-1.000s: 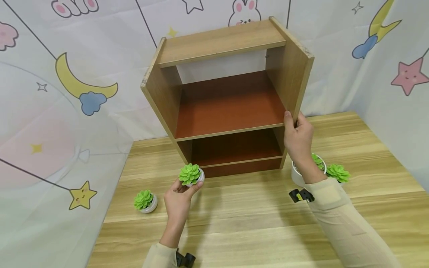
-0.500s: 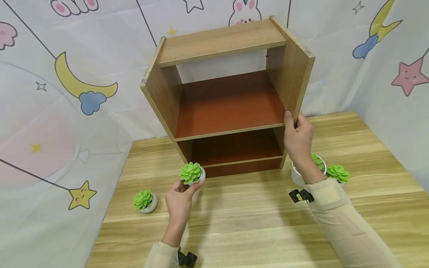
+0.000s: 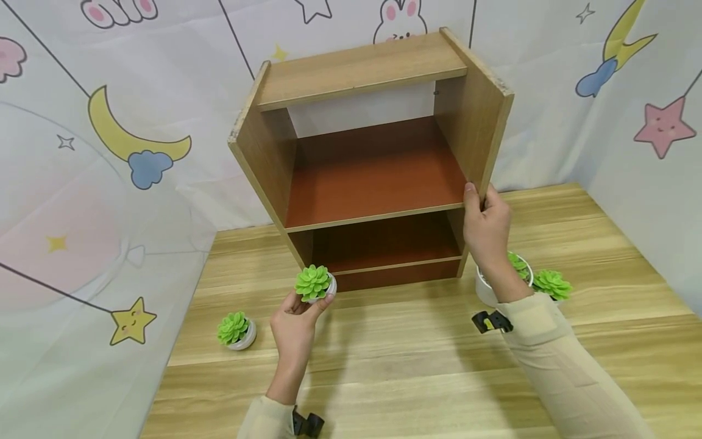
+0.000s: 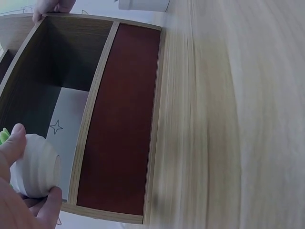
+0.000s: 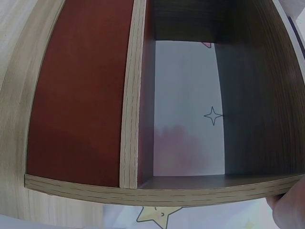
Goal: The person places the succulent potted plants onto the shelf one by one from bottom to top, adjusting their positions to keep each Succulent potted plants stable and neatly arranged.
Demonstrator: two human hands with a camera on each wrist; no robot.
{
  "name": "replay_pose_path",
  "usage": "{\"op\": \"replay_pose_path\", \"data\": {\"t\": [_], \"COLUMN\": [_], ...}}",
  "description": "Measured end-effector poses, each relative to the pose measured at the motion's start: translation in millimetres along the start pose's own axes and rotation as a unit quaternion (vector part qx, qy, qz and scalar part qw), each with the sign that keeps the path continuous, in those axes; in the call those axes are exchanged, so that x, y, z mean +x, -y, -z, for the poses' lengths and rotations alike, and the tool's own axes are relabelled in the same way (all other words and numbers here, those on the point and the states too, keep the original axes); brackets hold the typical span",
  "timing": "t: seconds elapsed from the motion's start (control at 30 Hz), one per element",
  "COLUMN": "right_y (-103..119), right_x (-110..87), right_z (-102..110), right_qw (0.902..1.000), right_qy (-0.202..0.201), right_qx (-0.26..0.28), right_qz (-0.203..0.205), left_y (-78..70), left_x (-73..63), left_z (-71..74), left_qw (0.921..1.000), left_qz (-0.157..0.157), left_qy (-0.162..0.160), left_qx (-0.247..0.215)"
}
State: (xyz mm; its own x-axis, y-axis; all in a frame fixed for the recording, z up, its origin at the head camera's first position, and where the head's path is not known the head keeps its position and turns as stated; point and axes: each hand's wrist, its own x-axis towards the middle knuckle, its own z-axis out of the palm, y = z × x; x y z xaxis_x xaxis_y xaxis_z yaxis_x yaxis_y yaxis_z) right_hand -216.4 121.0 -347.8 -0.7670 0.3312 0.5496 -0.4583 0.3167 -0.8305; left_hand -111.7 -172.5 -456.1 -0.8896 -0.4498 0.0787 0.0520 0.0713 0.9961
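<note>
My left hand holds a small potted succulent, green leaves in a white ribbed pot, in front of the shelf's lower left corner. In the left wrist view the thumb and fingers pinch the white pot from both sides. A wooden shelf unit with reddish-brown boards stands at the back of the table. My right hand grips the front edge of its right side panel, thumb on the inner side, about level with the middle board. At the right wrist view's edge, part of the right hand touches that panel.
A second potted succulent sits on the table to the left. Behind the right forearm are a white pot with greenery and another green succulent. A printed cloth backdrop hangs behind the wooden table.
My left hand, with the potted succulent, has shifted very slightly right and up. The right hand keeps its grip on the shelf panel.
</note>
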Motion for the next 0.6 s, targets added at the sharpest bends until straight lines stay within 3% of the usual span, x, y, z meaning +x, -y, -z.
{"op": "replay_pose_path", "data": {"t": [0.3,0.6], "right_y": [-37.1,-36.6], "right_x": [6.8,6.6], "right_z": [-3.5,-2.5], "right_qw": [0.9998,0.9998], "right_qy": [-0.005,-0.002], "right_qx": [-0.008,-0.012], "right_qz": [0.017,0.018], "left_y": [0.0,0.3], "left_x": [1.3,2.5], "left_z": [-4.8,-12.4], "left_qw": [0.9996,0.9988], "left_qz": [-0.010,-0.020], "left_qy": [-0.007,-0.007], "left_qx": [-0.024,-0.045]}}
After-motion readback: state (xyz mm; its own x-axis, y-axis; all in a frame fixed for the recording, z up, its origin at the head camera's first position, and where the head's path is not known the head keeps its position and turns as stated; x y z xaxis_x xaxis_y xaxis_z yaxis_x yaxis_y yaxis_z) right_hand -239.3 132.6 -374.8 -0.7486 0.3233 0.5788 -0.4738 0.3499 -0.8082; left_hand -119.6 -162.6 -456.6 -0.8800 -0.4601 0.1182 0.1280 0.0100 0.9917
